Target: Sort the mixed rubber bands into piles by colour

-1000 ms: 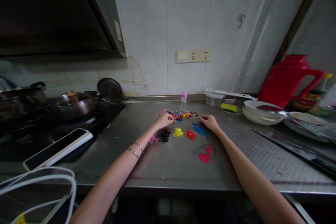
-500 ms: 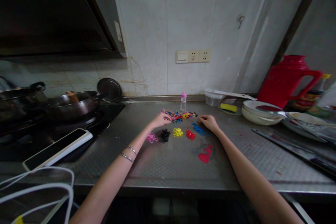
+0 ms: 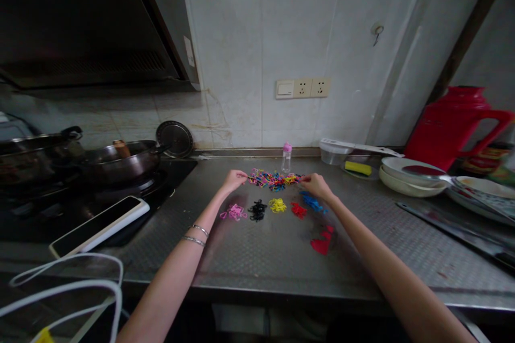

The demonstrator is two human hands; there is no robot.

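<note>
A mixed pile of small coloured rubber bands [image 3: 273, 179] lies on the steel counter. At the pile's left end my left hand [image 3: 234, 180] is closed in a pinch, with what looks like a small black rubber band at the fingertips. My right hand [image 3: 317, 186] pinches at the pile's right end; what its fingers hold is too small to make out. In front lie sorted heaps: pink bands [image 3: 234, 212], black bands [image 3: 257, 210], yellow bands [image 3: 277, 205], red bands [image 3: 298, 210] and blue bands [image 3: 314, 203], the last beside my right wrist.
A pink-capped clear bottle [image 3: 286, 158] stands behind the pile. Red flat pieces [image 3: 321, 246] lie near my right forearm. To the right are bowls [image 3: 410, 185], a sponge [image 3: 358, 168], a knife [image 3: 450, 230] and a red thermos [image 3: 446, 126]. Leftward are pans [image 3: 124, 163] and a white device [image 3: 100, 225].
My left hand has moved left, off the pile to its edge. My right hand has moved in to the pile's right end. The view has shifted slightly.
</note>
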